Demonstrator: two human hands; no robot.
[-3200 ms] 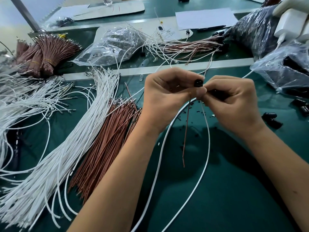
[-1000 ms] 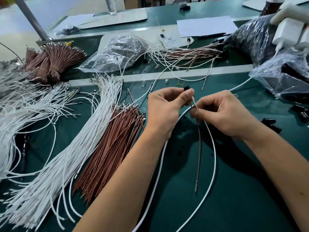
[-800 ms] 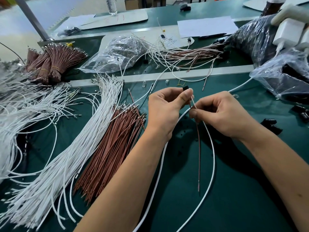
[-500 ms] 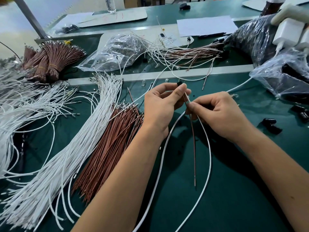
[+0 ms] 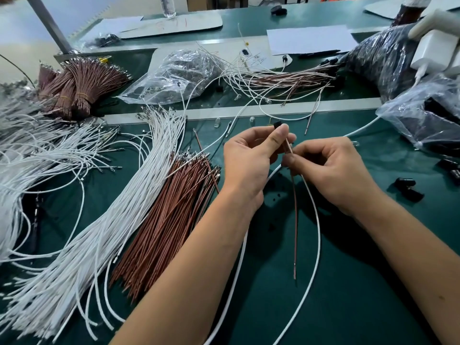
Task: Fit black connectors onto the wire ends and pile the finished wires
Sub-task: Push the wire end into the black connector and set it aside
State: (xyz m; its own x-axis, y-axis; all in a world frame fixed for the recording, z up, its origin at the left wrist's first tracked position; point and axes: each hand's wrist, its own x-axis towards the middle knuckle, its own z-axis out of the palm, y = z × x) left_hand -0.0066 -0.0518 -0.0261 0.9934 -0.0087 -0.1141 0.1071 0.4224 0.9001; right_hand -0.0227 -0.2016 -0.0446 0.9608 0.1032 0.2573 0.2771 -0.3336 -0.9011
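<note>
Fingers of the left hand (image 5: 251, 158) were curled, with the thumb and forefinger pinching a small black connector (image 5: 277, 125) at their tips. Just right of it, the right hand (image 5: 333, 170) was also curled, its thumb and forefinger pinching a brown wire (image 5: 295, 220) and a white wire (image 5: 315, 220) close below the connector. The wires' upper ends ran up to the connector; whether they were seated in it could not be told. The brown wire hung straight down from the right hand, its bare end low above the green mat (image 5: 348, 282), and the white wire curved down beside it toward the near edge.

Left of the left hand, a pile of loose brown wires (image 5: 164, 225) lay on the mat, and a larger sheaf of white wires (image 5: 104, 220) lay beyond that, farther left. Beyond the hands, across a pale strip, lay a heap of mixed wires with black ends (image 5: 278, 79). Left of that heap sat a clear plastic bag (image 5: 179, 73), and farther left stood tied bundles of brown wire (image 5: 79, 83). Right of the right hand, loose black connectors (image 5: 408, 188) lay on the mat, with a bag of dark parts (image 5: 428, 115) behind them.
</note>
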